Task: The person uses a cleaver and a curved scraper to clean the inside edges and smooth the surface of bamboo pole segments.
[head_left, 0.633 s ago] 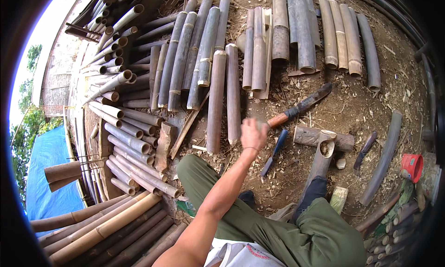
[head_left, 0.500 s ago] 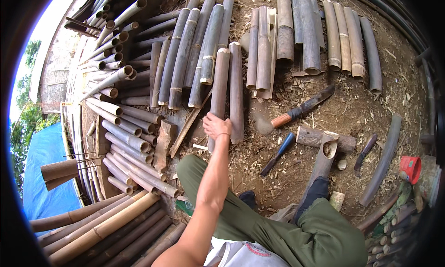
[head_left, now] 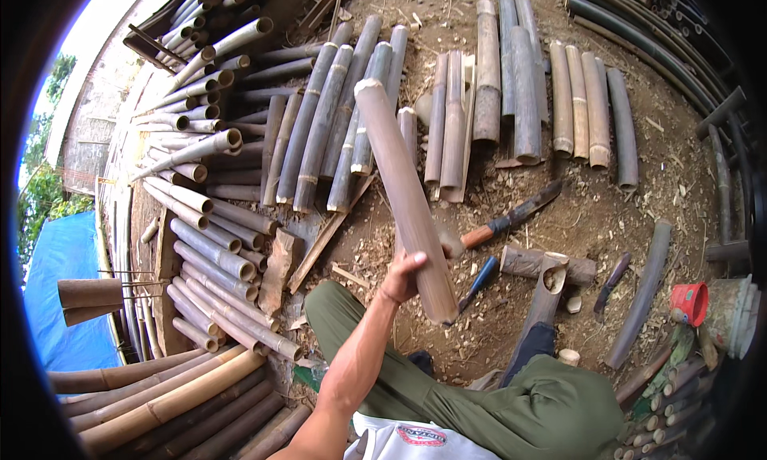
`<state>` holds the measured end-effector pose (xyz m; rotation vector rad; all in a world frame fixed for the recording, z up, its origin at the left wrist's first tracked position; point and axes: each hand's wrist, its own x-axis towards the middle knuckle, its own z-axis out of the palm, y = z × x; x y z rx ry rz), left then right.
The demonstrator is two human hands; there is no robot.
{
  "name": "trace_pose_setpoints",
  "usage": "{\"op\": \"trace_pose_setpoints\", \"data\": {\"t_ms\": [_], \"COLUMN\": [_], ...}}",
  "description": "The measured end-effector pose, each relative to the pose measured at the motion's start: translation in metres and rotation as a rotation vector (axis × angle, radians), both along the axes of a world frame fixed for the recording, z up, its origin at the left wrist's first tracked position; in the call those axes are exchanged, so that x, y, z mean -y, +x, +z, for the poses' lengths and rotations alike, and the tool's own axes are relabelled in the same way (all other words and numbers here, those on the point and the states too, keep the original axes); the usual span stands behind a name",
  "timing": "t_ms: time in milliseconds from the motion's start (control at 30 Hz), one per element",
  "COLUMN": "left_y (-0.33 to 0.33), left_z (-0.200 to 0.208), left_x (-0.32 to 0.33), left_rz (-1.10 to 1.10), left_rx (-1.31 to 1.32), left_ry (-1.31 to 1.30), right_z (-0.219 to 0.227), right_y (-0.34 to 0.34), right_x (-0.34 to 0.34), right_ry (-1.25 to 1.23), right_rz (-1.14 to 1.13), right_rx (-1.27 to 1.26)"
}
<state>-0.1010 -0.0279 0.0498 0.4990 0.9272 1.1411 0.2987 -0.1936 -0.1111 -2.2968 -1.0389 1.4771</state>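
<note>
A brownish-grey bamboo tube [head_left: 403, 192] is lifted off the ground and tilted, its pale cut end far and its other end near my knees. My left hand [head_left: 402, 278] is closed around its near part, thumb over the top. Under and beside the tube's near end lies a blue-handled knife [head_left: 482, 276], partly covered. To its right, a machete [head_left: 523, 212] with a wooden handle rests on the dirt. My right hand is out of view. Another bamboo tube [head_left: 407, 128] is partly hidden behind the held one.
Rows of bamboo tubes [head_left: 523, 100] lie ahead. Stacked bamboo [head_left: 216, 260] fills the left. By my right foot, a bamboo piece [head_left: 543, 300] leans on a short log [head_left: 575, 270]. A dark-handled knife [head_left: 612, 284], a long bamboo strip [head_left: 643, 292] and a red container [head_left: 689, 303] are farther right.
My left hand has picked the bamboo tube up from the row and brought it nearer and to the right, turning it. The view has shifted slightly.
</note>
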Motion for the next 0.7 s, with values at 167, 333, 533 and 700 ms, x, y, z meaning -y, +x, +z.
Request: {"op": "trace_pose_setpoints", "data": {"t_ms": [167,333,533,700], "left_y": [0.007,0.053,0.108,0.133], "left_z": [0.055,0.066,0.088,0.124], "left_x": [-0.036,-0.066,-0.078,-0.09], "left_rz": [0.184,0.087,-0.121,-0.156], "left_rx": [-0.302,-0.361,-0.386,-0.335], "left_ry": [0.136,0.322,0.507,0.594], "right_z": [0.011,0.021,0.034,0.045], "right_y": [0.009,0.025,0.042,0.048], "right_x": [0.023,0.043,0.069,0.093], "right_ry": [-0.022,-0.034,-0.038,-0.052], "right_rz": [-0.027,-0.069,-0.159,-0.241], "right_rx": [-0.018,-0.023,-0.02,-0.031]}}
